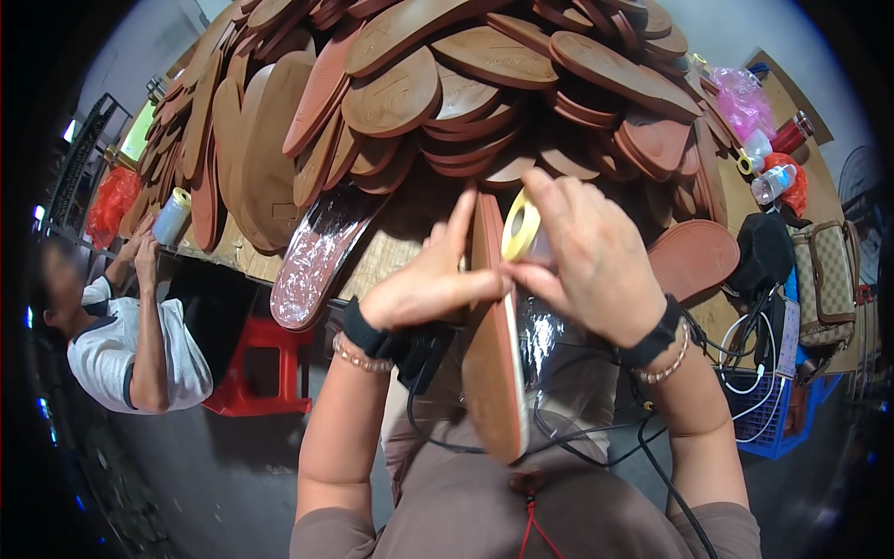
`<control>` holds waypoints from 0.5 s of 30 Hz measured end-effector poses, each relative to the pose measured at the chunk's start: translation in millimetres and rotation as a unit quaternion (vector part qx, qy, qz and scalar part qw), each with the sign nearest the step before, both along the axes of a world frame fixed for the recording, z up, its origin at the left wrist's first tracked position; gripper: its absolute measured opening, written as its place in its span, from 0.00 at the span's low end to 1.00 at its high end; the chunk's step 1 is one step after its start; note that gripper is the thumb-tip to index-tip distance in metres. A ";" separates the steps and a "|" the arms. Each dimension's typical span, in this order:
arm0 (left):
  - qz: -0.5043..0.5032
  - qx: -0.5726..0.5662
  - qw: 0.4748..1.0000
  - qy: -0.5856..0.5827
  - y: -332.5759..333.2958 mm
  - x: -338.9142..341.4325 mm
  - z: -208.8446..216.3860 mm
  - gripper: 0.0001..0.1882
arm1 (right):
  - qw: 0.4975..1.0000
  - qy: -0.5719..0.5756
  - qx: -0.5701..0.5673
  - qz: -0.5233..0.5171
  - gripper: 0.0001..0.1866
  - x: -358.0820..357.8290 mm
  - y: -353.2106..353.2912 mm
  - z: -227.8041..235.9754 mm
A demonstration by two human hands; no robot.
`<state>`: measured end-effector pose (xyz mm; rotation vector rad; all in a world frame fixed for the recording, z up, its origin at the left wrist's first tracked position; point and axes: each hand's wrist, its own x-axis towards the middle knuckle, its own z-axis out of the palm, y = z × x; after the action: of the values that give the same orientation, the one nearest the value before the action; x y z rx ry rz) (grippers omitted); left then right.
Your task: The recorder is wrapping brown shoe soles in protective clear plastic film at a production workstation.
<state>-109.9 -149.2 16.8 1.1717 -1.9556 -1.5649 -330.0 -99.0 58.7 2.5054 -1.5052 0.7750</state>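
Observation:
My left hand (419,287) grips a brown shoe sole (494,391) that stands on its edge, with the thumb across its side and the fingers along its far side. My right hand (596,252) is closed around a roll of clear film with a yellow core (520,228), held against the sole's right side. A shiny sheet of clear film (540,340) hangs from the roll, beside the sole. To the left of my hands, a sole wrapped in clear film (321,247) lies at the table edge.
A large heap of brown soles (475,56) covers the table ahead. At the right are a loose sole (694,259), a black pouch (764,252), a checked bag (824,279) and cables. A person (140,345) works at the left, near a red stool (265,368).

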 end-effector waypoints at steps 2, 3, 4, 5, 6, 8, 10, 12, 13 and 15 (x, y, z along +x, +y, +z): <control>-0.075 -0.022 0.996 0.037 17.8 1.5 2.4 0.66 | 0.999 0.011 0.026 0.019 0.47 2.5 19.3 9.7; -0.089 -0.081 0.992 0.038 28.6 2.6 -0.9 0.63 | 0.999 0.012 0.032 0.024 0.47 3.0 29.4 14.4; -0.084 -0.104 0.991 0.029 37.6 0.3 2.6 0.63 | 0.999 0.011 0.030 0.035 0.47 -0.2 34.5 16.3; -0.078 -0.092 0.992 0.025 41.7 0.4 1.7 0.62 | 0.998 -0.005 0.045 0.040 0.46 -3.8 38.3 16.1; -0.072 -0.079 0.994 0.022 44.4 0.0 2.0 0.62 | 0.997 -0.022 0.061 0.046 0.46 -8.1 41.3 16.7; -0.066 -0.042 0.996 0.040 43.7 -4.7 7.7 0.61 | 0.992 -0.057 0.089 0.063 0.46 -22.6 33.5 12.0; -0.071 -0.039 0.996 0.032 42.4 -3.5 5.5 0.60 | 0.985 -0.092 0.121 0.084 0.45 -32.2 29.4 14.7; -0.079 -0.069 0.994 0.041 43.1 -2.0 1.5 0.60 | 0.978 -0.128 0.134 0.092 0.43 -36.4 27.4 25.3; -0.072 -0.062 0.995 0.038 45.2 -0.7 1.6 0.61 | 0.984 -0.149 0.079 0.063 0.41 -33.0 27.6 23.0; -0.067 -0.072 0.995 0.029 46.9 1.0 -1.0 0.61 | 0.989 -0.136 0.043 0.035 0.41 -29.8 25.1 15.0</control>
<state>-108.9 -102.3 15.8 0.9437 -2.1074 -1.4761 -359.8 -73.9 73.7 2.6127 -1.5671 1.1281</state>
